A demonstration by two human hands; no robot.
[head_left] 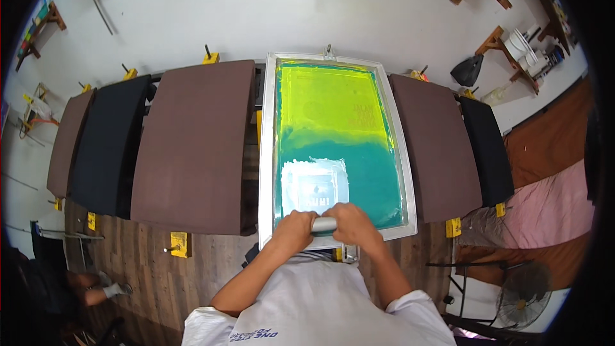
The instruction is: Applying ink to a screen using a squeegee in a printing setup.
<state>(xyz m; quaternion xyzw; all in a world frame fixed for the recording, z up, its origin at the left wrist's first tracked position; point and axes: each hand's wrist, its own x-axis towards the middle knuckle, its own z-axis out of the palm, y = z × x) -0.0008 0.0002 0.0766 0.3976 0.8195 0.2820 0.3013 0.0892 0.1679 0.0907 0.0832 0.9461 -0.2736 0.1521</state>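
A screen printing frame [400, 186] with a pale metal rim lies straight in front of me. Its mesh is teal [375, 182] toward me and coated yellow-green [327, 90] on the far half. White ink [333, 173] covers a patch at the near left of the mesh. Over the frame's near end, both hands are closed around a grey squeegee handle [325, 224]. My left hand [295, 229] grips its left end and my right hand [351, 221] its right end. The squeegee's blade is hidden under my hands.
Brown shirt-covered boards [195, 147] [437, 147] and black ones [109, 147] [488, 154] flank the frame. Yellow clamps [180, 245] stick out at their near ends. A person's leg [96, 295] shows at lower left, a fan [524, 295] at lower right. Wall shelves [512, 57] hold containers.
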